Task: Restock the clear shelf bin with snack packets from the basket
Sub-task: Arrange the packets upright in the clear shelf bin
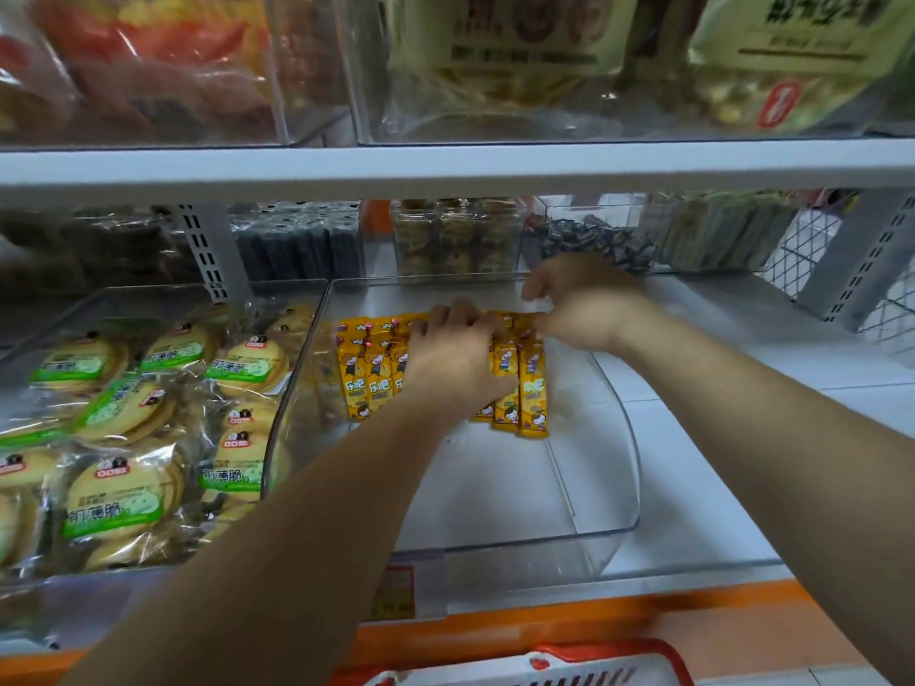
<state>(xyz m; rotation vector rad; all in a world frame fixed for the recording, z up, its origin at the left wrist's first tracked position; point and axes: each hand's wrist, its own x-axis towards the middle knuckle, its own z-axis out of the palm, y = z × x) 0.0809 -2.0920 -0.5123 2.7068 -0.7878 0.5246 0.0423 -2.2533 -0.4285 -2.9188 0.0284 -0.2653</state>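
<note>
Clear plastic shelf bin on white shelf, front edge. Row of yellow stick-shaped snack packets lies side by side across far half of bin floor, from left wall toward middle.

Left hand over row, fingers curled round upper ends, grasping them. Right hand at row's right end, fingers curled; pinching or only nudging, cannot tell.

Near half of bin floor bare: restocking judged early, much left.

Red-rimmed white plastic basket below shelf front; contents out of sight.
</note>
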